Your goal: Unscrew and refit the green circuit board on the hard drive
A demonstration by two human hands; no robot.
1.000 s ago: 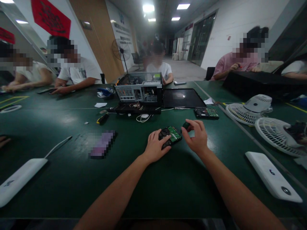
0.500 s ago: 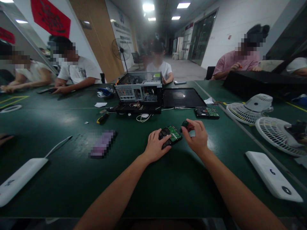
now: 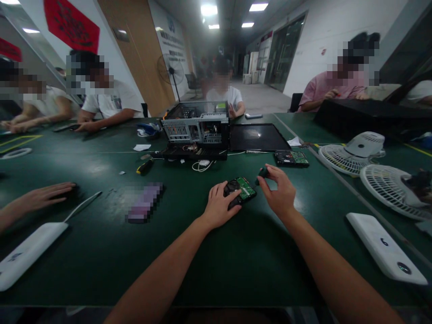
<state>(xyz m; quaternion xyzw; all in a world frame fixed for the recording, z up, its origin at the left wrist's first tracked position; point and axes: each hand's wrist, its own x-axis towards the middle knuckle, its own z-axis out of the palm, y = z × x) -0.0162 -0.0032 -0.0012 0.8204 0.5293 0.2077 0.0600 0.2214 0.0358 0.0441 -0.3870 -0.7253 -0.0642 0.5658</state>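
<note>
A hard drive (image 3: 247, 188) with its green circuit board facing up lies on the green table in front of me. My left hand (image 3: 221, 202) grips it from the left, fingers at its far left side and index finger across the board. Just right of the drive, my right hand (image 3: 278, 186) pinches a short dark screwdriver (image 3: 263, 172) between thumb and fingers. Its tip points down toward the drive's right edge; whether it touches cannot be made out. A second hard drive (image 3: 292, 158) lies farther back on the right.
An opened computer case (image 3: 195, 128) stands ahead beside a black side panel (image 3: 258, 137). White fan parts (image 3: 351, 153) lie right. A yellow-black screwdriver (image 3: 145, 166), a blurred-out phone (image 3: 146, 202) and two white power banks (image 3: 384, 247) are around. Another person's hand (image 3: 43, 198) rests left. Several people sit opposite.
My right hand has shifted slightly right and up with the screwdriver. My left hand stays on the hard drive. Another person's hand has reached in from the left.
</note>
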